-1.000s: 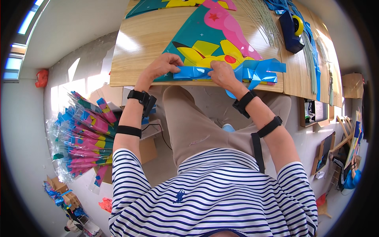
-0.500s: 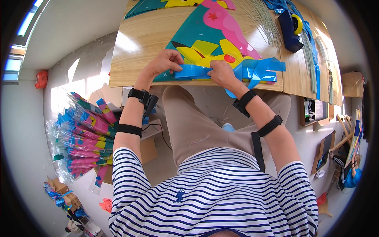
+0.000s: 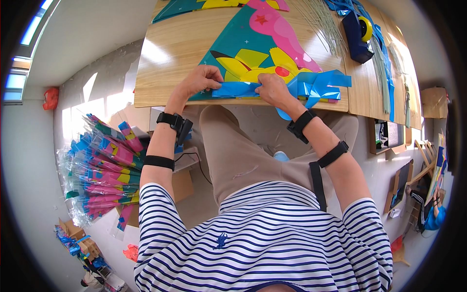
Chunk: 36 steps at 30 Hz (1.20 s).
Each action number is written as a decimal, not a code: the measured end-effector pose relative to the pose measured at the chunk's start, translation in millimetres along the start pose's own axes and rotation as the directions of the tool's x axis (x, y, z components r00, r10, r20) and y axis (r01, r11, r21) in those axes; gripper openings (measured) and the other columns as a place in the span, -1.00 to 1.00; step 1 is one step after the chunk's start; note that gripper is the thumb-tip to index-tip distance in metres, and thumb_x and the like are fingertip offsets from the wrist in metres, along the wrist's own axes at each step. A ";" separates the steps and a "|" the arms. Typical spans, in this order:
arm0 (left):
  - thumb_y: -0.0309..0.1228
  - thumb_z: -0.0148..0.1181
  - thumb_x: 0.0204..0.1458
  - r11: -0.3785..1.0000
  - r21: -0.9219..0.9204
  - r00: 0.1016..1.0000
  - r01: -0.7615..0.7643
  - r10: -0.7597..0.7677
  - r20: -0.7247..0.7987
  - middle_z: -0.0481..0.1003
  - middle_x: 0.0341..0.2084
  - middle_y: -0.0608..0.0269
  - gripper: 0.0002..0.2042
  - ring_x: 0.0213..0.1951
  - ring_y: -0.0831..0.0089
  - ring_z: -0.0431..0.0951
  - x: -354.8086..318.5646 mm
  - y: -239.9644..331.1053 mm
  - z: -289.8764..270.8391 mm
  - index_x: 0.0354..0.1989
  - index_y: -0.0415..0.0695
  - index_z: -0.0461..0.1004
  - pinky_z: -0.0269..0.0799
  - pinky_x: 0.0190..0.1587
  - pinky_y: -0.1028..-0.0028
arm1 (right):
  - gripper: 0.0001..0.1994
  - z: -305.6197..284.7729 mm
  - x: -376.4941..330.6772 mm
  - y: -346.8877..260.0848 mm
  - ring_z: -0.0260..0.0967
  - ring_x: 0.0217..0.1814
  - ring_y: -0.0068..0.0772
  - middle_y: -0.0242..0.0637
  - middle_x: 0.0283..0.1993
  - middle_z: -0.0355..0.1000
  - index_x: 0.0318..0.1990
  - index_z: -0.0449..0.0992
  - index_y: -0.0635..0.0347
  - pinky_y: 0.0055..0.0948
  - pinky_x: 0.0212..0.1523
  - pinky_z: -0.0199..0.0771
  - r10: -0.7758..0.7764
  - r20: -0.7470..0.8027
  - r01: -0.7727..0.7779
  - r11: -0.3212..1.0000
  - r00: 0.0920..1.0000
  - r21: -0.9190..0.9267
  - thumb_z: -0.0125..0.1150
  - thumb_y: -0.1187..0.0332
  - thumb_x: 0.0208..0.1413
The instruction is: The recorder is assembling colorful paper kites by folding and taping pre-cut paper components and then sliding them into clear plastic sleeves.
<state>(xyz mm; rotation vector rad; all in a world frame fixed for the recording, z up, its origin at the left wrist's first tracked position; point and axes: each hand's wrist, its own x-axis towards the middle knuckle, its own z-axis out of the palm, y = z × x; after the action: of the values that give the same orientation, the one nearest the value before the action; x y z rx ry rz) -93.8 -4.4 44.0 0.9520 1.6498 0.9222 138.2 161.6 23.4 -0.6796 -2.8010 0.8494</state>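
Note:
A long glossy blue plastic strip (image 3: 236,89) lies along the table's near edge, over the lower edge of a triangular printed kite sheet (image 3: 272,40) in teal, pink and yellow. My left hand (image 3: 203,80) pinches the strip's left end between thumb and fingers. My right hand (image 3: 274,90) is closed on the strip further along, its fingertips bent down against it. Right of that hand the strip spreads into loose folded loops, with one loop hanging over the table edge.
A dark blue tape dispenser (image 3: 357,36) with a yellow roll stands at the back right, beside thin pale sticks (image 3: 325,29). More blue strips (image 3: 389,82) hang over the table's right side. Left of my legs is a large bundle of wrapped printed kites (image 3: 109,170).
The strip's left part has turned flatter and shifted slightly left between my hands. My left hand has moved slightly left; my right hand has barely moved.

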 end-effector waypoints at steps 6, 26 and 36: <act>-0.67 0.35 -0.10 0.987 0.156 0.998 -0.035 0.042 -0.043 0.54 -0.45 0.37 -0.86 -0.34 0.58 0.51 -1.2 -1.8 9.9 -0.37 -0.22 0.55 0.45 -0.21 0.57 | -0.80 1.0 1.1 0.7 0.54 -0.18 0.31 0.22 -0.30 0.55 -0.38 0.56 0.39 0.11 -0.15 0.53 0.012 0.011 -0.012 1.000 1.000 -0.024 0.33 0.39 -0.07; -0.66 0.39 -0.16 0.999 0.012 0.993 -0.044 0.045 -0.105 0.52 -0.48 0.36 -0.84 -0.38 0.55 0.49 -5.3 -3.3 12.1 -0.40 -0.23 0.54 0.42 -0.27 0.55 | -0.77 0.4 2.4 3.9 0.50 -0.16 0.27 0.16 -0.28 0.54 -0.33 0.55 0.35 0.04 -0.15 0.45 0.016 0.034 -0.016 1.000 0.999 -0.005 0.42 0.36 -0.03; -0.59 0.37 -0.13 0.963 0.267 0.963 -0.038 0.106 -0.246 0.52 -0.53 0.34 -0.89 -0.40 0.56 0.49 -8.7 3.4 29.6 -0.46 -0.22 0.53 0.40 -0.30 0.54 | -0.79 4.1 3.9 8.1 0.50 -0.15 0.29 0.20 -0.28 0.54 -0.31 0.56 0.38 0.03 -0.14 0.47 0.014 0.027 -0.014 1.000 1.000 0.005 0.39 0.41 -0.03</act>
<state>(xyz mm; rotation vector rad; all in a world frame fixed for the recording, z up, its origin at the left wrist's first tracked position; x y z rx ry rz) -62.9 -7.0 43.5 1.1121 2.0064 0.9241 136.8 167.4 15.6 -0.6931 -2.8201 0.8745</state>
